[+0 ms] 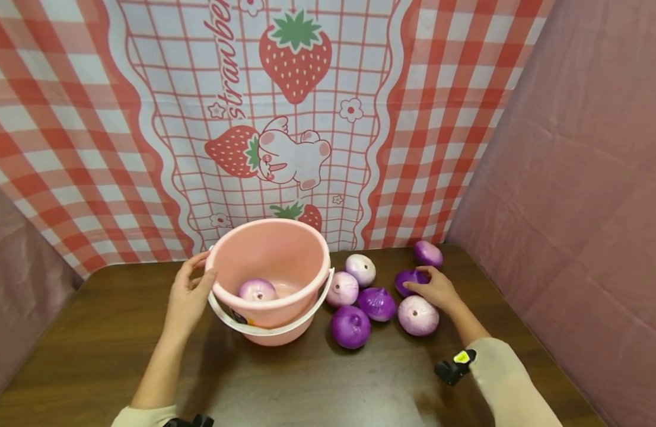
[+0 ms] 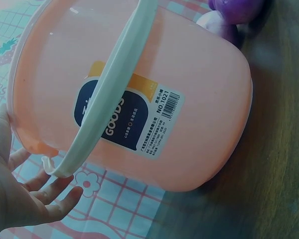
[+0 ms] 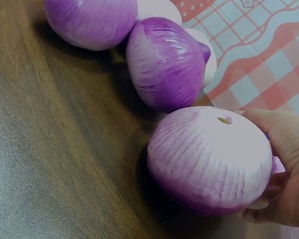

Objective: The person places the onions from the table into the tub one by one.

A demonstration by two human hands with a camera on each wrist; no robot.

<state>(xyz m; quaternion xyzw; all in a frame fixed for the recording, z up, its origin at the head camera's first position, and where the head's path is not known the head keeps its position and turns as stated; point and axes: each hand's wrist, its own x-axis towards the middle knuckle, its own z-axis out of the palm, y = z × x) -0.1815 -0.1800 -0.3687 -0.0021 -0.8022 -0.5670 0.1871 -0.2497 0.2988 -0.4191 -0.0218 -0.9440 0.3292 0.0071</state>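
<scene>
A pink bucket (image 1: 274,237) stands on the table with one pale purple onion (image 1: 257,289) inside. My left hand (image 1: 188,290) touches the bucket's left rim with thumb and fingertips. The left wrist view shows its other fingers loosely spread beside the end of the white handle (image 2: 112,84). On the right, my right hand (image 1: 437,289) holds a dark purple onion (image 1: 407,281) between thumb and fingers. A paler onion (image 3: 209,159) sits just in front of that hand and hides most of the held one in the right wrist view.
Between bucket and right hand lie several onions, among them a deep purple one (image 1: 351,327), a pointed one (image 1: 378,304) and a whitish one (image 1: 360,270). Another onion (image 1: 428,254) lies at the back right. A strawberry-print cloth (image 1: 354,142) hangs behind the wooden table (image 1: 328,385).
</scene>
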